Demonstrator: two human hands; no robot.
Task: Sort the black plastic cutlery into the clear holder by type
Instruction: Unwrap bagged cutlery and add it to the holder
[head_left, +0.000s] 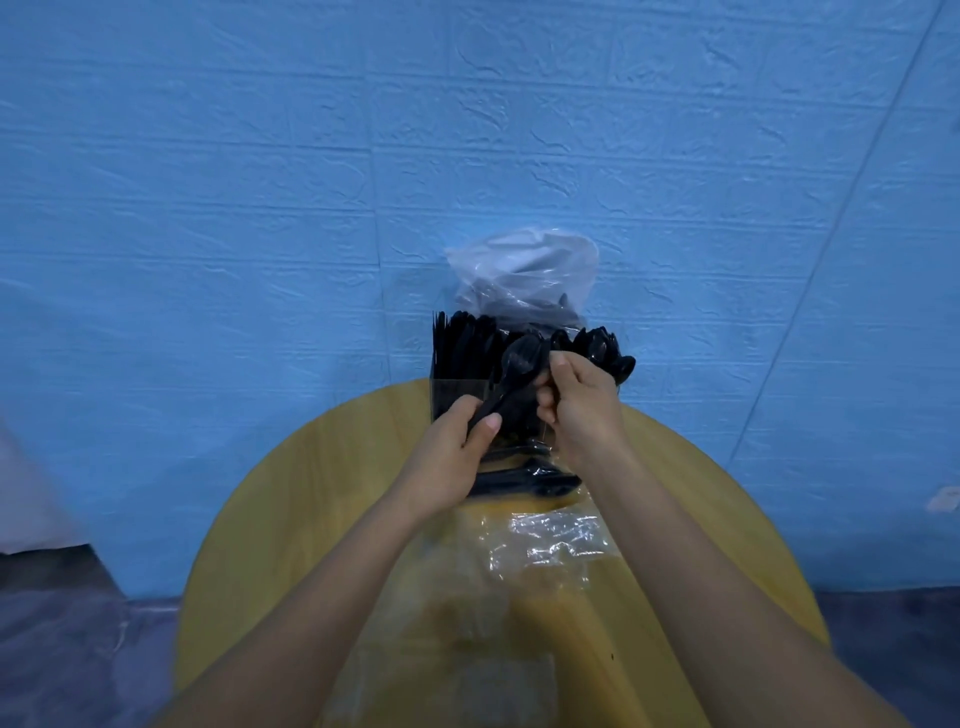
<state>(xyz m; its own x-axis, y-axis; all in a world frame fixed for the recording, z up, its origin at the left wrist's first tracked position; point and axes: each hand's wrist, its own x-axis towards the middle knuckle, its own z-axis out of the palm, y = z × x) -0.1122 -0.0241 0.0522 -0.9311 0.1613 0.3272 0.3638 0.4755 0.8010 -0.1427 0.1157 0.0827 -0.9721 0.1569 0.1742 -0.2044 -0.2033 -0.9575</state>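
One round yellow wooden surface (291, 519). One clear rectangular plastic holder (457, 387), packed with black plastic cutlery too dense to count. Two bare hands (452, 457) (582, 410). One black plastic fork (511, 382). One crumpled translucent plastic bag (524, 270); flat clear plastic wrappers (550, 540), number unclear.

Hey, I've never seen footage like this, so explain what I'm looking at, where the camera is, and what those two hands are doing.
There is no machine here. The single picture comes from a camera worn on a person's head, looking down at their bare arms. The left hand grips a black plastic fork by its handle; the right hand has curled fingers at its tip. Behind them, on the round yellow wooden table, stands the clear plastic holder full of black cutlery, with a clear plastic bag behind it. More cutlery lies in clear wrapping on the table.
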